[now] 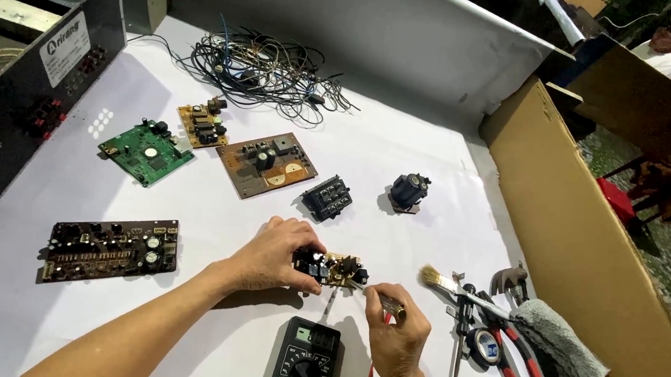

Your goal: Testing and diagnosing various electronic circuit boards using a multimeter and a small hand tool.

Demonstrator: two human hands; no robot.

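My left hand (272, 253) holds a small brown circuit board (332, 268) with black parts just above the white table (216, 204). My right hand (396, 334) grips a thin probe with a red lead (370, 376), its tip touching the board's right end. A black multimeter (304, 359) lies directly below the board, between my two forearms.
Several other circuit boards lie around: a dark long one (111, 248), a green one (146, 152), a brown one (266, 163). A tangle of wires (261, 69) sits at the back. A brush (455, 286), pliers, tape and a grey cloth (561, 342) lie right, against a cardboard wall (591, 254).
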